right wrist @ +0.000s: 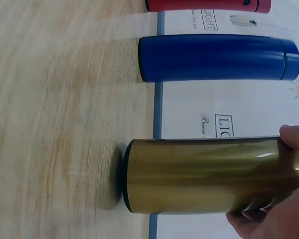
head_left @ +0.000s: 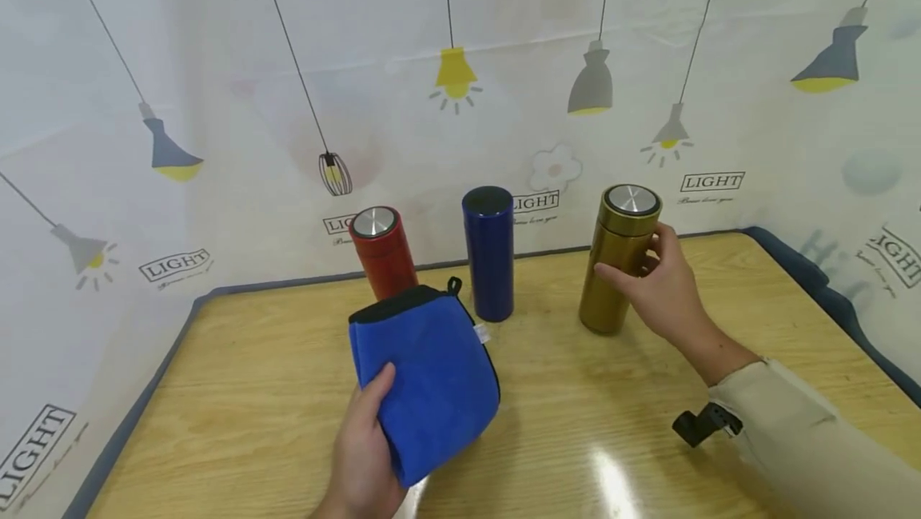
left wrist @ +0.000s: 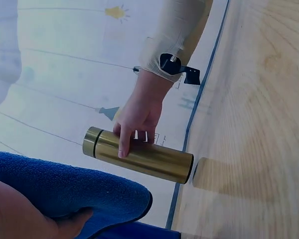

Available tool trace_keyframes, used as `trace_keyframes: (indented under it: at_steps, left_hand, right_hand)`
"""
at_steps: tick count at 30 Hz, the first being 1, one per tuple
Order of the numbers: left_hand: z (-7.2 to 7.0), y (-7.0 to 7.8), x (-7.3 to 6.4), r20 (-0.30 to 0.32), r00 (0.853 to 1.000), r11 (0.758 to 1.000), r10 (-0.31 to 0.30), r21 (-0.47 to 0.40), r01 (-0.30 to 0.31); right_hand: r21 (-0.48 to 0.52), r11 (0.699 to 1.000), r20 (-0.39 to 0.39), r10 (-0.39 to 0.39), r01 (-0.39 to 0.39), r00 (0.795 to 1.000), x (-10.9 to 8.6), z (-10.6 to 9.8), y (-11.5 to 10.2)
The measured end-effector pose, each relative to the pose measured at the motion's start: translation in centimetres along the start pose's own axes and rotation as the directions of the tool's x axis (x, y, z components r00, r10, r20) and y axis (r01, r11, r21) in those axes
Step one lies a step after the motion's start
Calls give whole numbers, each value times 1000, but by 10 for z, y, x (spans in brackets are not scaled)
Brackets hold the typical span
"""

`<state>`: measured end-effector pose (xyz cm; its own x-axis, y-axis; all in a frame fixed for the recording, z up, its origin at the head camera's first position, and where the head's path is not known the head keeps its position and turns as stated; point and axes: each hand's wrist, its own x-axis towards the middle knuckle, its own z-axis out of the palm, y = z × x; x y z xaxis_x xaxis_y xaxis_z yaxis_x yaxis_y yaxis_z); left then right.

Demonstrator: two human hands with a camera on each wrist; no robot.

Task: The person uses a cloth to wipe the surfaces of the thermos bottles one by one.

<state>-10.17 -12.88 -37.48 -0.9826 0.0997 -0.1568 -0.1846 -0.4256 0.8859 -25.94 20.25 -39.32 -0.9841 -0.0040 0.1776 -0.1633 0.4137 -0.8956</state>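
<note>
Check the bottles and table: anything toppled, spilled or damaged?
Nothing stands out: the gold bottle in the right hand, the blue bottle and the red bottle show no damage; none lies toppled. The blue cloth in the left hand partly hides the red one. No spill shows on the table.

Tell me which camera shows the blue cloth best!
The head view, because the blue cloth shows almost whole in the left hand. The left wrist view shows only part; the right wrist view shows none.

Bare right hand [head_left: 665,287] here, then a creased beige sleeve [head_left: 806,431], and (there it is!) an angular black bracket [head_left: 695,426] at the cuff [head_left: 744,385]!
</note>
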Motion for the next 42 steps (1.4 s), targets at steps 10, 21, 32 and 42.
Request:
trace_keyframes:
  at_steps: [10, 21, 32, 42]
  left_hand:
    - [-3, 4, -1, -28, 999, 999, 46, -16, -47]
    - [-4, 4, 1, -25, 999, 1000, 27, 9, -27]
    - [-5, 5, 0, -35, 998, 999, 51, 11, -51]
    - [-6, 1, -2, -42, 999, 1000, 22, -8, -23]
  right_hand:
    - [-23, 1000, -2, -5, 5, 1000, 14, 4, 7]
    - [-16, 999, -23, -34, 33, 999, 11, 8, 8]
    - [-313, 627, -171, -776, 714, 607, -39, 60, -38]
    - [-93, 982, 170, -146, 163, 975, 12, 96, -37]
